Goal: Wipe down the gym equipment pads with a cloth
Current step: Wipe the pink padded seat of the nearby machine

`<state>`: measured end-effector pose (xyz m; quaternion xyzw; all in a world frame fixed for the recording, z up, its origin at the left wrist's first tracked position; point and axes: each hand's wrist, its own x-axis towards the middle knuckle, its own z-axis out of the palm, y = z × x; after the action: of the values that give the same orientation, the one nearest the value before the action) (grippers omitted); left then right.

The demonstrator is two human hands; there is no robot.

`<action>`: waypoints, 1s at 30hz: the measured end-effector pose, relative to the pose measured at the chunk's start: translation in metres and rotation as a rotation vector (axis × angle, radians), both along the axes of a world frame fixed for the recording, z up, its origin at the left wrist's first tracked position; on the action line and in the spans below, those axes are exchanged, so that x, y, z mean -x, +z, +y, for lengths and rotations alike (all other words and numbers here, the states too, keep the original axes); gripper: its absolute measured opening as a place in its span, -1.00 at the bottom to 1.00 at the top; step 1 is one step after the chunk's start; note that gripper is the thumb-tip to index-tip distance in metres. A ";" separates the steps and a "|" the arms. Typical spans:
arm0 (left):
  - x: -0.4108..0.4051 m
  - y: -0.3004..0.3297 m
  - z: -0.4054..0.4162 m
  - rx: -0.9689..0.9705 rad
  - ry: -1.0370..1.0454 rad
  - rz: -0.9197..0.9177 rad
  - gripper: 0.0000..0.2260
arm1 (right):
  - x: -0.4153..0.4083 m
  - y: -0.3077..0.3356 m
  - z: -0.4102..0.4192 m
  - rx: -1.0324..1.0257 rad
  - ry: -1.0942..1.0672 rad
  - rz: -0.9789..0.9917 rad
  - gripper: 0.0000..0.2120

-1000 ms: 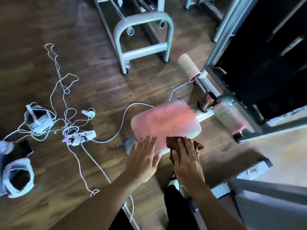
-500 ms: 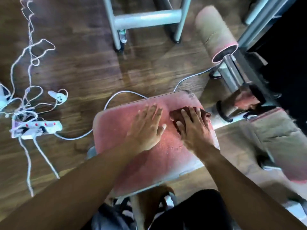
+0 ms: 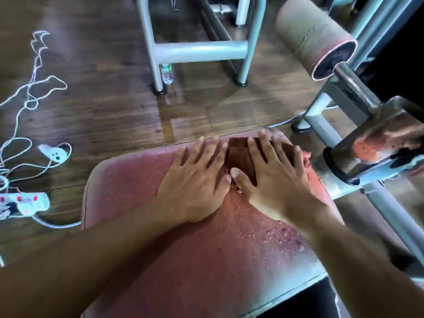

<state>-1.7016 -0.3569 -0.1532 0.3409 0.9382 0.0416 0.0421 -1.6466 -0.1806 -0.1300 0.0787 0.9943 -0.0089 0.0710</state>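
On pad (image 3: 142,226), hands, cloth (image 3: 238,157).

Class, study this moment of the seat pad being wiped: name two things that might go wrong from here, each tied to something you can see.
1. The brown cloth lies at the far edge of the red seat pad, under the right hand; another push forward might slide it off.
2. Water droplets bead on the pad, and a power strip with white cables lies on the floor beside it; drips reaching it could be hazardous.
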 end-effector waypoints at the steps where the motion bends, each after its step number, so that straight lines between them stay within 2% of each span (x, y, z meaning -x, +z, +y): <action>1: 0.000 0.000 0.000 0.001 0.001 0.002 -0.38 | -0.007 -0.001 -0.001 0.029 -0.001 0.017 -0.20; 4: -0.003 0.002 0.001 -0.004 0.007 -0.004 -0.39 | -0.014 -0.001 0.003 0.074 -0.009 -0.016 -0.28; 8: -0.002 0.001 0.001 -0.036 0.019 -0.013 -0.43 | 0.029 0.002 0.024 0.108 -0.068 -0.012 -0.41; 10: -0.002 0.000 0.000 -0.041 0.013 -0.022 -0.43 | 0.038 0.000 0.025 0.086 -0.076 -0.014 -0.41; 15: -0.003 0.001 0.000 -0.054 0.026 -0.019 -0.39 | -0.005 -0.004 0.015 0.052 0.028 -0.017 -0.31; 20: -0.002 0.000 -0.001 -0.071 0.023 -0.028 -0.42 | 0.039 0.002 0.027 0.116 -0.043 -0.035 -0.36; 25: -0.002 -0.002 0.000 -0.068 0.033 -0.009 -0.41 | 0.022 -0.010 0.016 0.045 -0.003 0.031 -0.35; 30: -0.002 -0.003 -0.001 -0.064 0.025 0.007 -0.46 | 0.053 -0.002 0.029 0.158 -0.098 0.008 -0.35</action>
<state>-1.6998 -0.3582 -0.1560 0.3305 0.9407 0.0708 0.0277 -1.6999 -0.1514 -0.1315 0.1212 0.9858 -0.0911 0.0725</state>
